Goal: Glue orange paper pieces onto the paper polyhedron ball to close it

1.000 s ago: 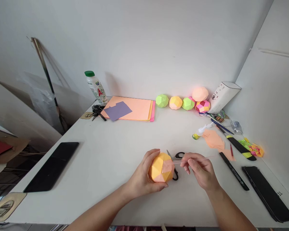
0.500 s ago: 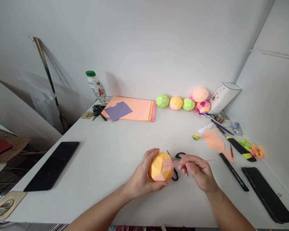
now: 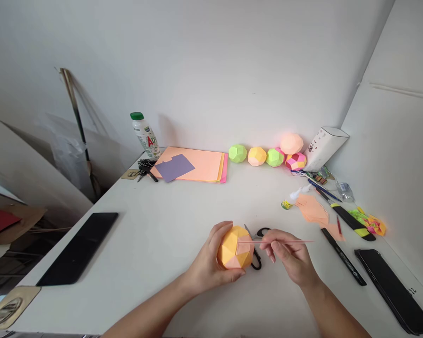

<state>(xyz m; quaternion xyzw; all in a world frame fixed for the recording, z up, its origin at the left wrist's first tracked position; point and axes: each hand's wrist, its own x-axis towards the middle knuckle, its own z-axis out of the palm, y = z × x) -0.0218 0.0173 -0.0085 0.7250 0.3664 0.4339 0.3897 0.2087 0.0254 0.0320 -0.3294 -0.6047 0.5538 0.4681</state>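
A faceted paper ball (image 3: pixel 229 249), yellow-orange with peach patches, rests in my left hand (image 3: pixel 211 260), whose fingers wrap its left side and thumb lies under it. My right hand (image 3: pixel 291 253) pinches a thin pinkish stick (image 3: pixel 305 241), held level. Its left tip meets a peach patch on the ball's right side; whether it pokes into a gap there I cannot tell. Black-handled scissors (image 3: pixel 257 257) lie on the table behind the ball, partly hidden by it and my right hand.
Several paper balls (image 3: pixel 257 156) line the wall beside a white paper tube (image 3: pixel 326 149). Coloured sheets (image 3: pixel 204 164), keys (image 3: pixel 147 171) and a bottle (image 3: pixel 145 136) are back left. A black tablet (image 3: pixel 79 249) lies left; peach scraps (image 3: pixel 312 210), a cutter (image 3: pixel 352 221), a marker (image 3: pixel 343 257) and a black case (image 3: pixel 395 288) right.
The view has tilted slightly upward, so things sit lower in the picture. The stick looks more level than before. Both hands keep their hold.
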